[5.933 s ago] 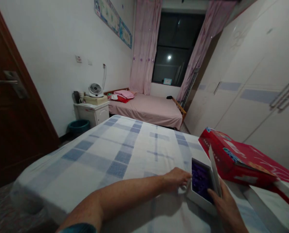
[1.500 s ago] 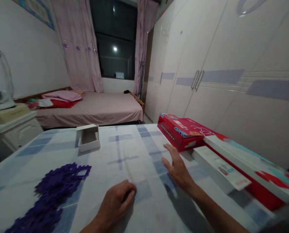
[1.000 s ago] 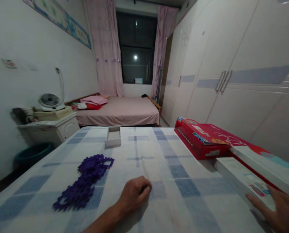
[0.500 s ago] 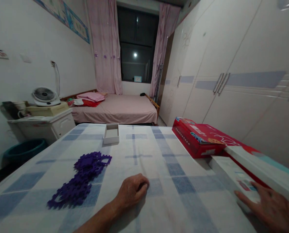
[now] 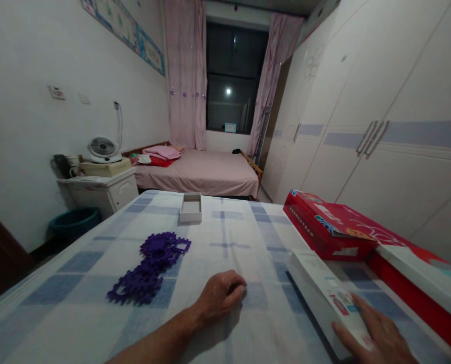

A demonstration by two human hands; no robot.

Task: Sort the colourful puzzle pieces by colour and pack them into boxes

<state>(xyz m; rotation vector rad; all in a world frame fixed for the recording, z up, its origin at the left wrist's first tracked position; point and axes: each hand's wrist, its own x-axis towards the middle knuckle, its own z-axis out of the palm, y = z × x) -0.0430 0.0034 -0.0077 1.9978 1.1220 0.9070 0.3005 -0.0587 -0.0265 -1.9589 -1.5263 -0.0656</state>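
Note:
My left hand rests on the checked tablecloth with its fingers curled in, and nothing shows in it. My right hand grips the near end of a long white box with a small coloured picture on top. Its thumb is on the left side and its fingers are over the top. A dark line runs under the box's left edge; whether that edge is lifted I cannot tell. Left of my left hand lie purple toothed pieces in a loose heap, touching neither hand.
Red boxes stand along the table's right side, a long one with a white edge reaching towards me. A small open white tray sits near the far edge. Beyond the table are a bed, a fan on a cabinet and a wardrobe.
My right hand has moved the white box left, away from the long red box. The left hand keeps its pose on the cloth. The view has turned slightly left.

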